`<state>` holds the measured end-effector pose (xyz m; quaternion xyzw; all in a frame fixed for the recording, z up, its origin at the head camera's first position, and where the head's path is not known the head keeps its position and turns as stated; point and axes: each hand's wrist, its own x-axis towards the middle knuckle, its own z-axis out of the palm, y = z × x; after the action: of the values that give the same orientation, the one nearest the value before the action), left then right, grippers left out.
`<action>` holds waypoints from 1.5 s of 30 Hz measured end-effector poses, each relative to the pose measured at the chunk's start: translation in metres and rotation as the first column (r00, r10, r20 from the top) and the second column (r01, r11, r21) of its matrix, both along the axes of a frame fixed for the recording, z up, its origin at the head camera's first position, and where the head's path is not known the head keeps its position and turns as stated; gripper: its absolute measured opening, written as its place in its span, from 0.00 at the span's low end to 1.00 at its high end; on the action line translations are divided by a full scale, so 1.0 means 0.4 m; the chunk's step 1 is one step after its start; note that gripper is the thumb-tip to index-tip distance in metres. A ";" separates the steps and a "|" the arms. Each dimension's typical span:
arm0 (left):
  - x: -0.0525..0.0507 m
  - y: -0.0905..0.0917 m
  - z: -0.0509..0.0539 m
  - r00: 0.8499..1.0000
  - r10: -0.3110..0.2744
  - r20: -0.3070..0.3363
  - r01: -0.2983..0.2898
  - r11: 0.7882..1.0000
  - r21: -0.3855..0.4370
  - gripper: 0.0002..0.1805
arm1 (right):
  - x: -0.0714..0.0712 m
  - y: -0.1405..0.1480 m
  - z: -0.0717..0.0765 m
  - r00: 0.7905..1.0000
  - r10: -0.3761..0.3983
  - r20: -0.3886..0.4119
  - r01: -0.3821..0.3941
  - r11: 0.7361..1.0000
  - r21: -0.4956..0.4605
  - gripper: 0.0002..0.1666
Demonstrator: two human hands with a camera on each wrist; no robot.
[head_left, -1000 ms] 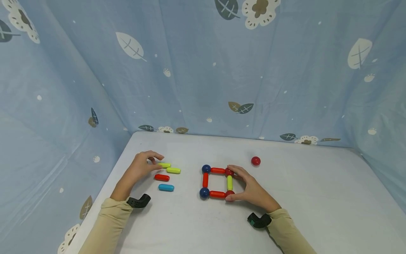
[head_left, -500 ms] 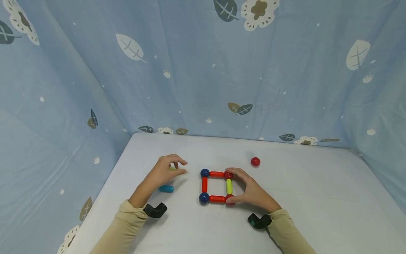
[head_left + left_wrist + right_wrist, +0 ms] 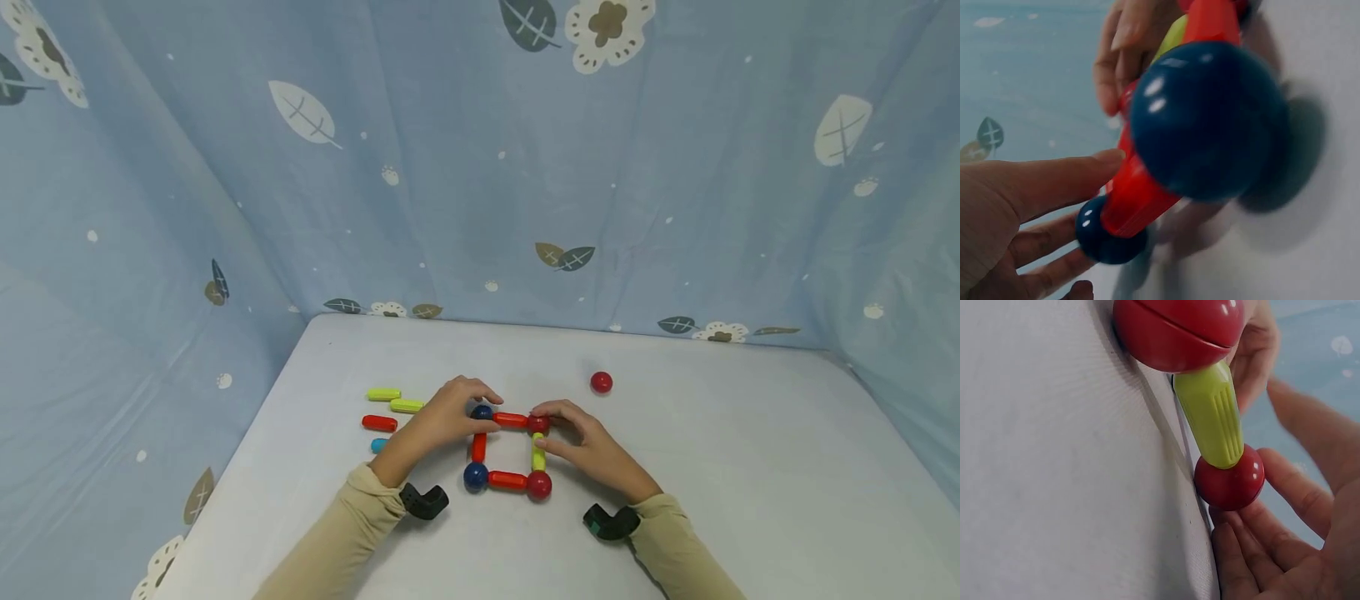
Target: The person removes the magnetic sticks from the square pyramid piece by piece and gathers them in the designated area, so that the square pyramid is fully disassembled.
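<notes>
A square of magnetic rods and balls lies flat on the table, with red rods (image 3: 507, 481) on three sides and a yellow-green rod (image 3: 1213, 419) on the right. Its far-left blue ball (image 3: 1110, 232) sits between the thumb and fingers of my left hand (image 3: 448, 412). With my right hand (image 3: 588, 442) I hold the far-right red ball (image 3: 1232, 478); its fingers reach behind the ball, and the thumb is beside the yellow-green rod. The near blue ball (image 3: 476, 477) and near red ball (image 3: 538, 485) are untouched.
Left of the square lie two loose yellow-green rods (image 3: 384, 394), a red rod (image 3: 379, 423) and a blue rod (image 3: 378, 446) partly covered by my left wrist. One loose red ball (image 3: 601, 382) rests behind the right hand. A blue patterned curtain (image 3: 450, 208) borders the white table.
My left hand has moved right from the loose rods to the far-left blue ball. My right thumb has left the near red ball and shifted to the far end. The square has slid slightly nearer.
</notes>
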<state>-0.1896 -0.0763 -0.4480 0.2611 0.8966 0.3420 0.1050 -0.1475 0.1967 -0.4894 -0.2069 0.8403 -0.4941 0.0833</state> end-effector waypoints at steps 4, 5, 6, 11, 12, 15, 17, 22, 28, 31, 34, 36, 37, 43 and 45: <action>0.004 0.014 -0.009 0.999 -0.052 -0.018 0.051 0.999 -0.003 0.17 | -0.002 -0.002 0.000 1.000 -0.017 -0.015 0.017 1.000 0.019 0.26; 0.005 0.016 -0.009 0.998 -0.055 -0.020 0.055 0.998 -0.002 0.16 | -0.002 -0.002 0.001 1.000 -0.020 -0.018 0.020 1.000 0.020 0.26; 0.007 0.018 -0.011 0.998 -0.056 -0.020 0.056 0.998 -0.003 0.16 | -0.002 -0.002 0.003 1.000 -0.021 -0.019 0.022 1.000 0.018 0.26; 0.014 0.026 -0.018 0.999 -0.055 0.000 0.055 0.998 -0.017 0.15 | 0.000 -0.002 0.005 1.000 -0.019 0.002 0.019 1.000 0.018 0.24; 0.015 0.027 -0.020 0.998 -0.058 0.005 0.058 0.998 -0.025 0.15 | 0.001 -0.002 0.005 1.000 -0.020 0.010 0.019 1.000 0.020 0.24; 0.019 0.030 -0.023 0.997 -0.068 0.033 0.069 0.997 -0.040 0.14 | 0.003 -0.002 0.004 0.999 -0.022 0.027 0.022 0.999 0.024 0.23; 0.022 0.032 -0.022 0.996 -0.073 0.048 0.075 0.996 -0.039 0.13 | 0.004 -0.001 0.004 0.999 -0.025 0.030 0.024 0.999 0.030 0.22; 0.029 0.034 -0.021 0.996 -0.074 0.056 0.077 0.995 -0.055 0.12 | 0.003 0.000 0.003 0.999 -0.037 0.035 0.035 0.998 0.047 0.21; 0.039 0.034 -0.023 0.997 -0.071 0.033 0.074 0.992 -0.099 0.11 | 0.002 0.000 -0.001 0.999 -0.042 0.031 0.040 0.998 0.053 0.21; 0.042 0.035 -0.022 0.997 -0.076 0.010 0.077 0.991 -0.110 0.10 | 0.000 -0.001 -0.005 0.999 -0.034 0.022 0.033 0.998 0.049 0.20; 0.044 0.035 -0.018 0.997 -0.072 -0.006 0.070 0.991 -0.116 0.09 | -0.002 0.000 -0.008 1.000 -0.028 0.009 0.028 0.998 0.051 0.20; 0.045 0.036 -0.017 0.998 -0.066 -0.014 0.064 0.991 -0.118 0.09 | -0.003 0.000 -0.010 1.000 -0.025 0.004 0.025 0.998 0.051 0.21; 0.044 0.036 -0.016 0.998 -0.062 -0.016 0.060 0.991 -0.117 0.09 | -0.003 0.000 -0.010 1.000 -0.023 0.002 0.023 0.998 0.050 0.21; 0.036 0.037 -0.021 0.999 -0.052 -0.008 0.051 0.995 -0.084 0.09 | -0.003 0.001 -0.009 1.000 -0.019 0.002 0.019 0.999 0.047 0.21; 0.033 0.038 -0.024 0.999 -0.044 -0.005 0.043 0.998 -0.055 0.09 | -0.003 0.002 -0.009 1.000 -0.019 -0.006 0.019 0.999 0.050 0.20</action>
<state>-0.1764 -0.0611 -0.4575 0.2785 0.9000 0.3143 0.1167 -0.1486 0.1975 -0.4930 -0.1981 0.8544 -0.4733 0.0815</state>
